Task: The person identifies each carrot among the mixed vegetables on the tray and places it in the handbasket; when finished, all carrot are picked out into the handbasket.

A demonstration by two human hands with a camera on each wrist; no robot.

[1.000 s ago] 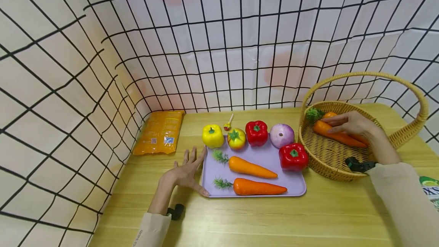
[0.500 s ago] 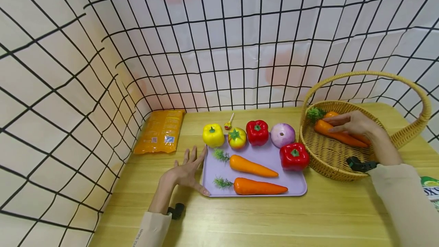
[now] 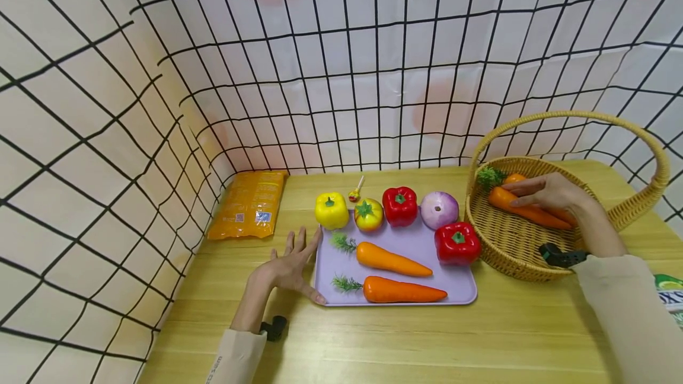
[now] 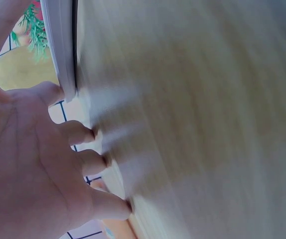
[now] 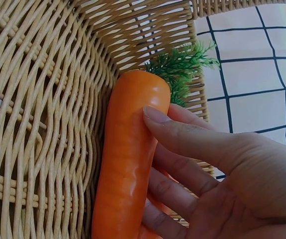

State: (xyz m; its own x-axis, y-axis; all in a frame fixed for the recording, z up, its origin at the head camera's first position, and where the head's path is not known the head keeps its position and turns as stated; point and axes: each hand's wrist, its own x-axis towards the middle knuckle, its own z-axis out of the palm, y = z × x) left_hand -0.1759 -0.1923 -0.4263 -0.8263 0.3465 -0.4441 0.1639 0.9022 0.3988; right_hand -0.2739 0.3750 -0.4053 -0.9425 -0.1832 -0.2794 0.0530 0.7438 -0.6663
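My feed: wood-grain table [image 3: 373,342] | orange packet [image 3: 248,206] left | lilac tray [image 3: 411,240] mid-table | lollipop [image 3: 354,195] just behind it | wicker basket [image 3: 501,259] right | green-white packet [image 3: 670,296] far right, cut off

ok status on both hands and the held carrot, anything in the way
Right hand holding carrot inside basket. Left hand spread at left edge of tray. Second carrot close by; arched handle might hamper lifting.

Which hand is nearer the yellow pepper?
Left. Left hand is spread beside the tray, just short of the yellow pepper; right hand holds a carrot in the basket, well right of the pepper.
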